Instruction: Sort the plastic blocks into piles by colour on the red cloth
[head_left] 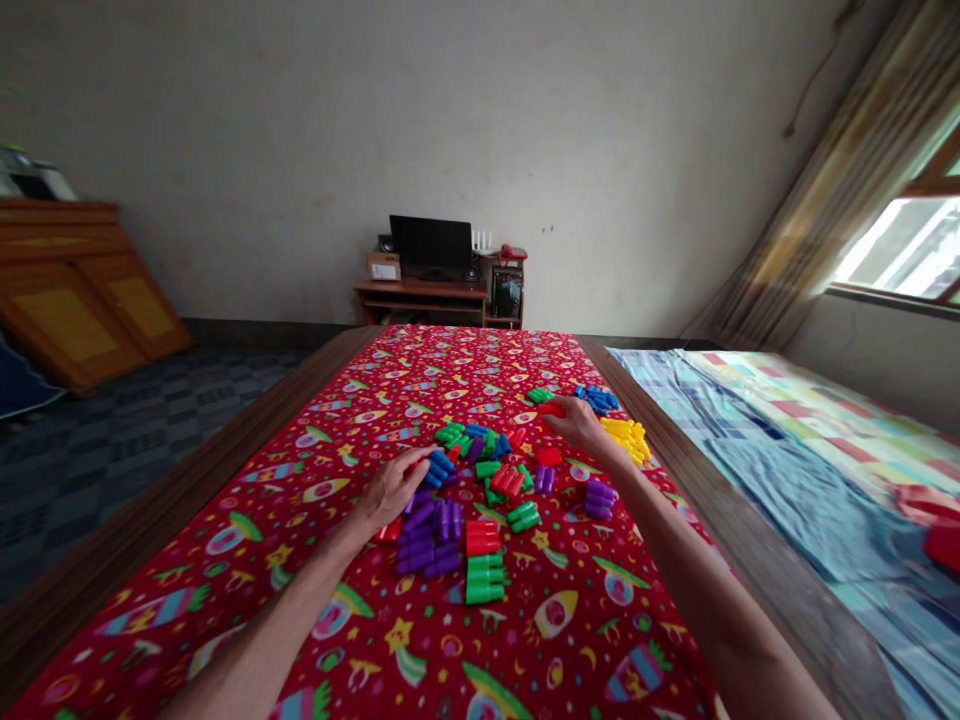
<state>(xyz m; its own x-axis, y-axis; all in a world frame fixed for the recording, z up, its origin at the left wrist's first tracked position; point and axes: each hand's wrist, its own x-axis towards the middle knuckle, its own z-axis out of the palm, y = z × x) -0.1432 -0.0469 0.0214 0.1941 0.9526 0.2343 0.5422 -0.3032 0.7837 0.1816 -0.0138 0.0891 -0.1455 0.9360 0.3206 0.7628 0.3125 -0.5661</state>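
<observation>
Plastic building blocks in several colours lie scattered on a red patterned tablecloth (pixel 465 370). My left hand (pixel 391 490) rests at the left of the pile with fingers curled, touching a blue block (pixel 439 467) and a red piece (pixel 389 531) under the palm. My right hand (pixel 576 422) reaches further out and pinches a red block (pixel 550 410). Near it lie yellow blocks (pixel 628 438), blue blocks (pixel 598 399) and a green block (pixel 539 395). Purple blocks (pixel 427 545), a red stack (pixel 482 538) and a green stack (pixel 485 578) sit closer to me.
The table's dark wooden edge (pixel 720 500) runs along both sides. To the right lies a bed with a striped blue sheet (pixel 787 470). A desk with a monitor (pixel 430 246) stands at the far wall, a wooden cabinet (pixel 75 290) at left, a curtained window (pixel 900 245) at right.
</observation>
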